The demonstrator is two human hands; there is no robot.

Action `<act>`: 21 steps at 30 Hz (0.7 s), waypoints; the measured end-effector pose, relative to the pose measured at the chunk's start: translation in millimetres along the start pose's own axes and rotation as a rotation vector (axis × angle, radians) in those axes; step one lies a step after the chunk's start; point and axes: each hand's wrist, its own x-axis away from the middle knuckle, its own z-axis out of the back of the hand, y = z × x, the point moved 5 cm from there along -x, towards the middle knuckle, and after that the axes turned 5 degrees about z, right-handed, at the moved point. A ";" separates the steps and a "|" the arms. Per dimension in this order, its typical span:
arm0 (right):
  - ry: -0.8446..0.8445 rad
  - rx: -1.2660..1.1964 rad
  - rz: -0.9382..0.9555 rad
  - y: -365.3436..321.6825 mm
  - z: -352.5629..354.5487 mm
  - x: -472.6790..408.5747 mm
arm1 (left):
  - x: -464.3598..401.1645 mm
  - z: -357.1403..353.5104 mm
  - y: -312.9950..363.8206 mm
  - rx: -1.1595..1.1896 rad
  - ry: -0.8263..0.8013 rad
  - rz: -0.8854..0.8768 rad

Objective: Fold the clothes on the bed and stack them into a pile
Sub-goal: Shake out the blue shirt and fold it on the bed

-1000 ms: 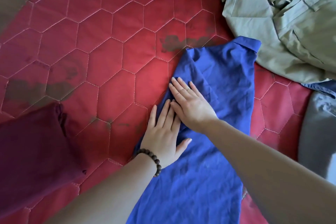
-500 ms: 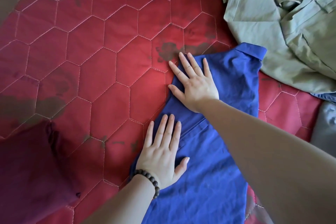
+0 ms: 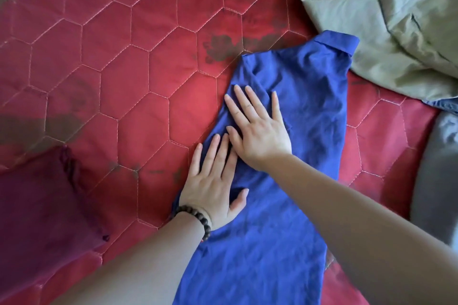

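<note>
Both hands lie flat with straight fingers, so each grip is released and grasps nothing: the left hand (image 3: 213, 188), with a bead bracelet (image 3: 195, 218) on its wrist, and the right hand (image 3: 257, 129) just above it press on the blue garment (image 3: 285, 205). This garment lies stretched on the red quilted bed (image 3: 124, 57). A green garment (image 3: 386, 20) lies crumpled near its collar, and a maroon cloth (image 3: 42, 205) lies to the left.

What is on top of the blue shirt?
Two flat hands: the left hand and the right hand press on the blue shirt. The cloth right beneath the palms is hidden.
</note>
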 end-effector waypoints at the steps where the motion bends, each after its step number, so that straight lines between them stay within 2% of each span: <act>1: 0.000 0.012 0.000 3.4 -0.2 -6.0 | -0.4 0.5 0.0 -0.005 0.007 0.001; 8: -0.014 0.037 -0.115 56.1 7.6 -64.8 | 1.9 -0.4 -0.2 -0.010 0.017 -0.001; 11: -0.005 0.036 -0.103 53.2 16.5 -68.4 | 1.2 1.1 -0.1 -0.013 0.021 0.000; 14: 0.198 0.055 -0.080 47.8 35.8 -39.4 | 1.3 1.2 -0.7 -0.006 0.003 0.003; 16: 0.341 0.077 -0.137 67.3 48.0 -11.8 | 0.8 1.6 -0.6 -0.005 0.000 0.002; 18: 0.300 0.109 -0.210 93.9 48.3 4.3 | -0.1 1.7 -0.6 -0.012 0.013 0.000; 21: 0.097 0.102 -0.266 117.3 30.0 1.1 | 0.8 0.3 -0.3 -0.010 0.007 -0.002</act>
